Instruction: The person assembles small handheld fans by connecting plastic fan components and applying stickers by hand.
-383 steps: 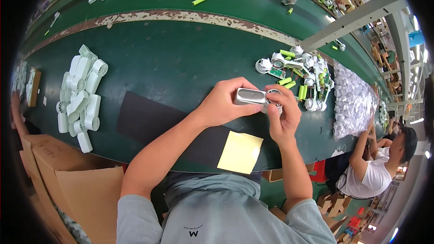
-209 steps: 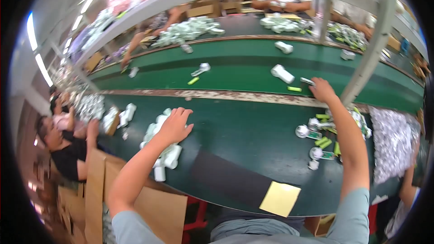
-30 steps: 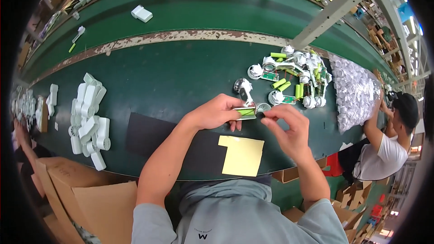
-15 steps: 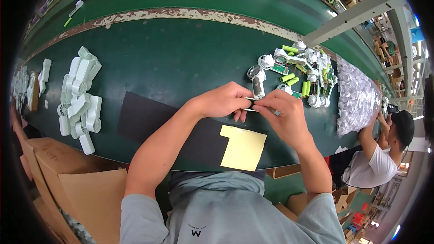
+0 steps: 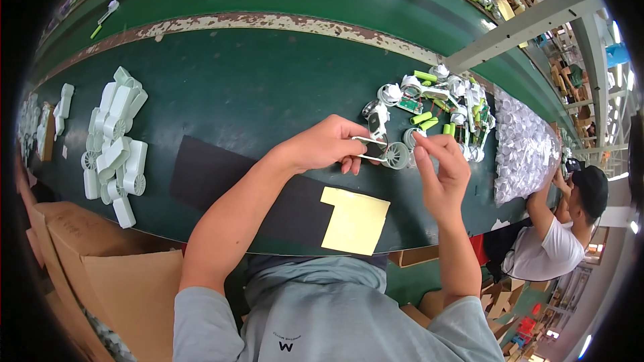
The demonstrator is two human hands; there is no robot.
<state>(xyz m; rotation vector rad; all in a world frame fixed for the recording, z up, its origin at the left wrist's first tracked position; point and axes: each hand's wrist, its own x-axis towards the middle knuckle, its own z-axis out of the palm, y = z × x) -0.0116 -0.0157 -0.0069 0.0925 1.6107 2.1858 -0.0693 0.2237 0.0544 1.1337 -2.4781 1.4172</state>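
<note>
A pale handheld-fan housing half [image 5: 396,156], with a round slatted grille at one end and a dark inside, is gripped by the fingers of my left hand [image 5: 327,146]. Its grille end points right. My right hand [image 5: 444,167] is just right of it, thumb and forefinger apart at the edge of a round white fan part [image 5: 411,137]; I see no firm grip on that part. Just beyond the housing, a fan assembly [image 5: 377,119] with a round head lies on the green table [image 5: 268,87]. A black mat [image 5: 288,218] lies partly under my left forearm.
Fan assemblies with green battery cells [image 5: 422,118] are heaped at right, beside a clear bag of white parts [image 5: 523,147]. Pale housings [image 5: 114,154] pile up at left. Yellow paper [image 5: 355,221] lies nearby. Cardboard box [image 5: 134,288] stands lower left; a co-worker [image 5: 560,228] sits at right.
My right hand has left the housing and moved right to the round white part. The housing's grille end now shows, still in my left hand. The whole view has shifted slightly.
</note>
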